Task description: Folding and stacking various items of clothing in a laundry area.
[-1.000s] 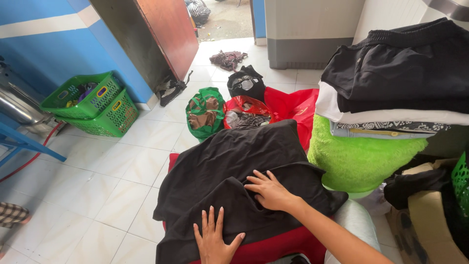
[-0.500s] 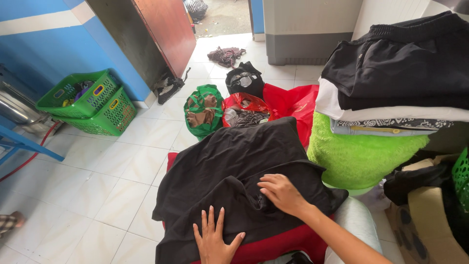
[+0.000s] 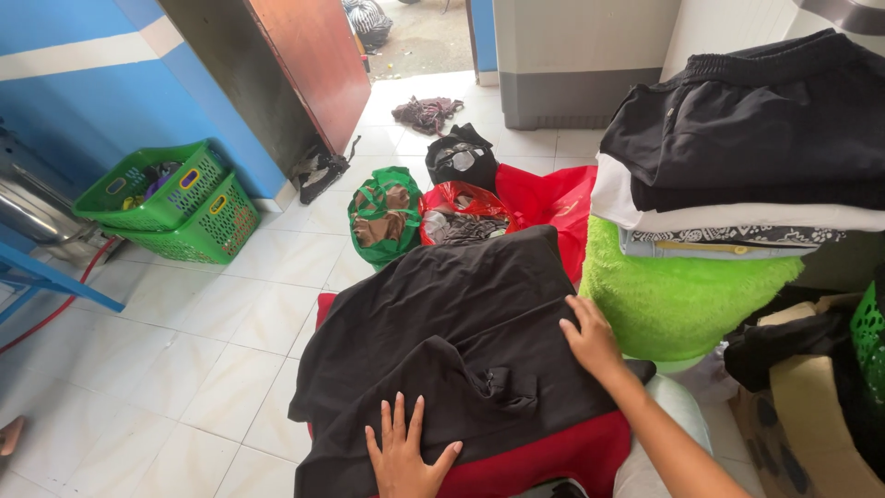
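Here, left hand (image 3: 403, 456) and right hand (image 3: 591, 337) flat on black garment (image 3: 452, 341), fingers (image 3: 398, 420) spread, gripping nothing.

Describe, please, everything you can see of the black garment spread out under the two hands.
The black soft-fabric garment lies spread, mostly flat, over a red cloth-covered surface, its left edge hanging toward the white tiled floor. A small bunched fold puckers near its lower middle. The left hand rests flat on its near edge; the right hand presses its right side beside a fuzzy green cushion.
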